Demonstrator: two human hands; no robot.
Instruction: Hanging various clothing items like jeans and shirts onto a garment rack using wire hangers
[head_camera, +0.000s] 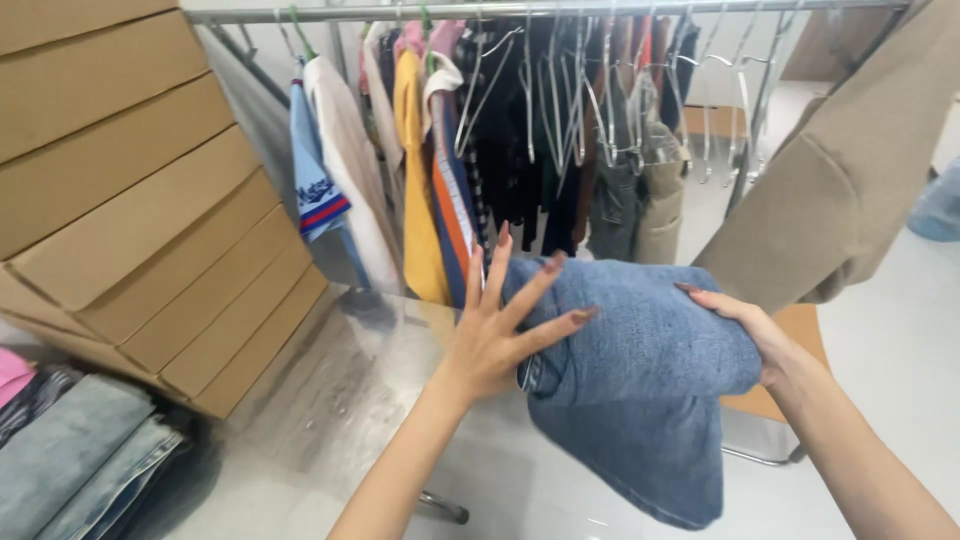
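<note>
At the centre of the frame, a folded bundle of blue jeans (640, 370) is held up above the pale floor (330, 430) between two hands. The left hand (497, 335) is laid flat against the bundle's left face, its fingers (535, 285) spread wide and not curled around anything. The right hand (752, 325) is cupped over the bundle's right end, fingers pressed together across the top of the denim; the fingertips beyond the fold cannot be made out. The fold is judged best kept tight by even pressure from both sides, with the loose lower layers, hanging toward the lower middle of the frame, gathered before they slip. Behind, in the upper middle, a clothes rail (540, 10) with hung garments is seen; cardboard boxes (140, 210) are stacked at the upper left.
</note>
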